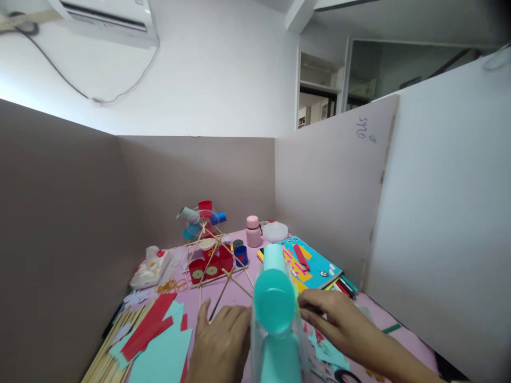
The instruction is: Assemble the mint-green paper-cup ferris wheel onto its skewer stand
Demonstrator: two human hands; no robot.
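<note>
Close in front of me stands a wheel of turquoise cups [274, 300] set between clear plastic discs, seen edge-on. My left hand [221, 340] is at its left side, back of the hand up, the outer fingers apart and the thumb side hidden behind the plastic. At the wheel's right edge, my right hand [335, 319] has thumb and index finger closed together, touching the rim by a yellow-green part. Just beyond the left hand is a wooden stick frame [227, 274]. A similar cup wheel [204, 215] with red, blue and grey cups rests on top of the frame's far end.
Red paper cups [213, 266] stand within the frame. Wooden sticks [115, 346] and turquoise paper [163, 354] lie on the left, near a tissue pack [150, 267]. A pink bottle [253, 232], a white bowl [275, 231] and a blue book [315, 263] are behind. Scissors [346, 375] lie front right.
</note>
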